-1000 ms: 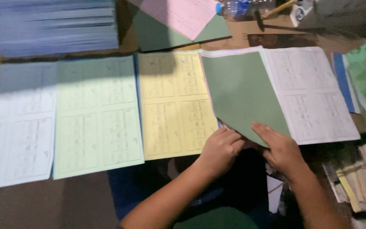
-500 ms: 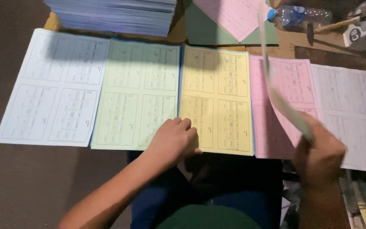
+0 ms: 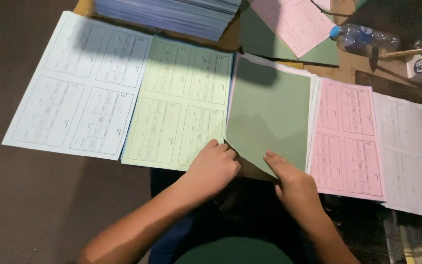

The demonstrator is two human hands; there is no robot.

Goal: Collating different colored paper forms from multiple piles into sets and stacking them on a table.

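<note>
Left hand and right hand pinched near edge of green sheet; light green form left, pink form right.

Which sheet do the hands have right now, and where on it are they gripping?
Both hands are on the green sheet at its near bottom edge: left hand at the lower left corner, right hand at the bottom tip.

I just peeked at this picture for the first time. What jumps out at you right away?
A row of pastel printed sheets lies side by side: blue sheet far left, then light green sheet, pink sheet and white sheet to the right. In the middle, the left hand and right hand touch the near edge of a plain green card.
</note>
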